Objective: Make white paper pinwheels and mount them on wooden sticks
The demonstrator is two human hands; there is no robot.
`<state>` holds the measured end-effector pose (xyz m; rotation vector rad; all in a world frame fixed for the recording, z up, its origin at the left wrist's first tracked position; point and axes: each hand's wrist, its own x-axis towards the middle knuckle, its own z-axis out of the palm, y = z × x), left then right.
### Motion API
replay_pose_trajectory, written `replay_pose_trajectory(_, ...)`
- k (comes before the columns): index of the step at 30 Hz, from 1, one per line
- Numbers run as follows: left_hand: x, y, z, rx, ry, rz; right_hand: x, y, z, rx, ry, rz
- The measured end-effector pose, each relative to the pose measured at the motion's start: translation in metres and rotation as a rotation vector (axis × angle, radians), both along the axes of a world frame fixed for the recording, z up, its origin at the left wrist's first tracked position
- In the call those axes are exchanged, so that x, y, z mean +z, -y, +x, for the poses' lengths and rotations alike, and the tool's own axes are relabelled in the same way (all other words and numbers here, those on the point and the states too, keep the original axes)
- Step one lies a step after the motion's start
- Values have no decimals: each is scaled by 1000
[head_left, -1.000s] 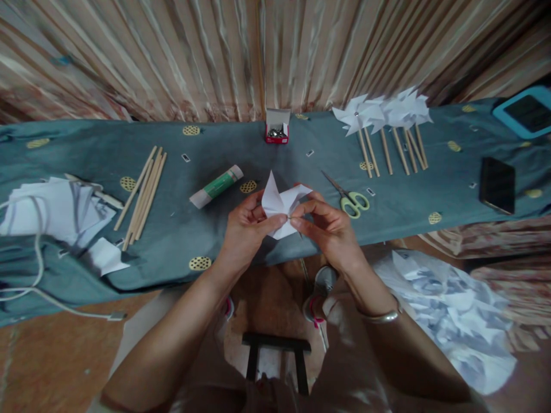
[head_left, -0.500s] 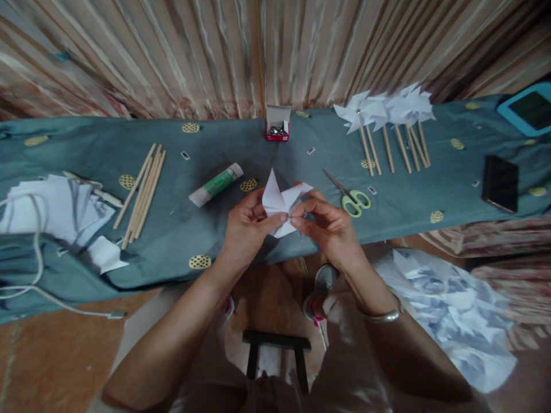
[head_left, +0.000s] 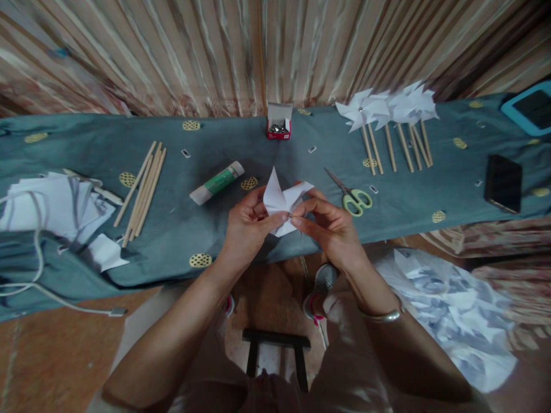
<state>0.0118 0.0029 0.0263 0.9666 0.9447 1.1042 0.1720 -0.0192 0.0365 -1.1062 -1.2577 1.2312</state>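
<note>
A folded white paper pinwheel (head_left: 282,199) sits between both hands above the near edge of the blue-cloth table (head_left: 181,229). My left hand (head_left: 246,228) pinches its left side, thumb on top. My right hand (head_left: 330,228) pinches the middle of the paper, with a small metal pin head showing between the fingertips. A glue stick (head_left: 216,183) lies left of the hands. Green-handled scissors (head_left: 350,195) lie just right of them. A small red box of pins (head_left: 278,123) stands open at the back.
Loose wooden sticks (head_left: 144,189) and a pile of white paper (head_left: 55,206) with a white cable lie at the left. Several finished pinwheels on sticks (head_left: 390,123) lie at the back right. A black phone (head_left: 502,182) lies far right. Paper scraps (head_left: 447,310) cover the floor.
Both hands stay pinched on the paper in the same place. The view has shifted slightly; nothing on the table has moved.
</note>
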Motion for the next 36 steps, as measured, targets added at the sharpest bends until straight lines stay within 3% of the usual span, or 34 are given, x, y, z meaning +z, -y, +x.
replay_pose_trajectory(20, 1, 1, 1, 11, -19, 1, -2, 1, 0, 7, -15, 20)
replay_pose_trajectory(36, 5, 1, 0, 38, -80, 119, -14, 1, -5, -80, -72, -117)
